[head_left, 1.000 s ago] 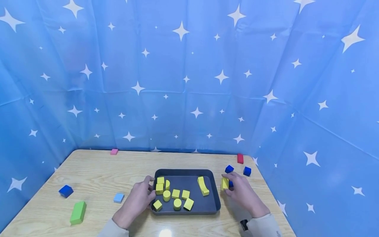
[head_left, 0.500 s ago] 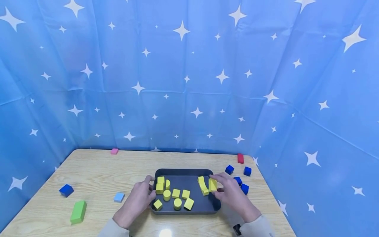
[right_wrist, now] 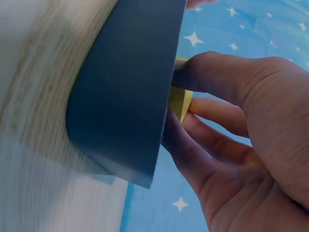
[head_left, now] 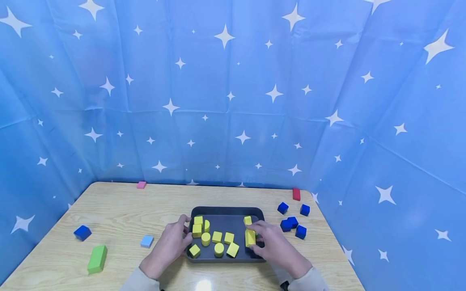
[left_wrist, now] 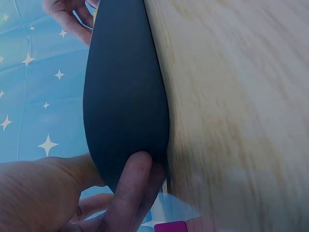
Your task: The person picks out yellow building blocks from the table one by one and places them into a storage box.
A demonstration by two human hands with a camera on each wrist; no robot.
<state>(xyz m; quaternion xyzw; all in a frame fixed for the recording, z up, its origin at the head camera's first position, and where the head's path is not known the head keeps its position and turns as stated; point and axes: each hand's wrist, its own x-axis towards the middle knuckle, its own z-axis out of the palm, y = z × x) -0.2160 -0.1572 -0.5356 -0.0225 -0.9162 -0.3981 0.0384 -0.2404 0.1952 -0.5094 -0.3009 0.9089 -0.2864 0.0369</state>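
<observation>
A dark grey tray [head_left: 225, 260] stands on the wooden table with several yellow cubes and cylinders in its left and middle parts. My left hand [head_left: 168, 243] holds the tray's left end; in the left wrist view, its fingers [left_wrist: 133, 181] press the outer wall. Inside the tray's right end, my right hand [head_left: 274, 244] pinches a yellow rectangular block [head_left: 249, 239] between thumb and fingers. A curved yellow block [head_left: 247, 220] lies just behind it, mostly hidden. In the right wrist view, the tray wall [right_wrist: 120, 96] covers part of the gripped block [right_wrist: 179, 102].
Several blue cubes [head_left: 285, 225] and a red block [head_left: 296, 194] lie right of the tray. To its left are a light blue block [head_left: 147, 241], a green block [head_left: 97, 259], a blue block [head_left: 82, 233] and a pink block [head_left: 141, 184]. A starry blue curtain [head_left: 233, 101] hangs behind the table.
My right hand has carried the yellow rectangular block leftward from beside the blue cubes, over the tray's right rim, to the curved block. The left hand has stayed on the tray.
</observation>
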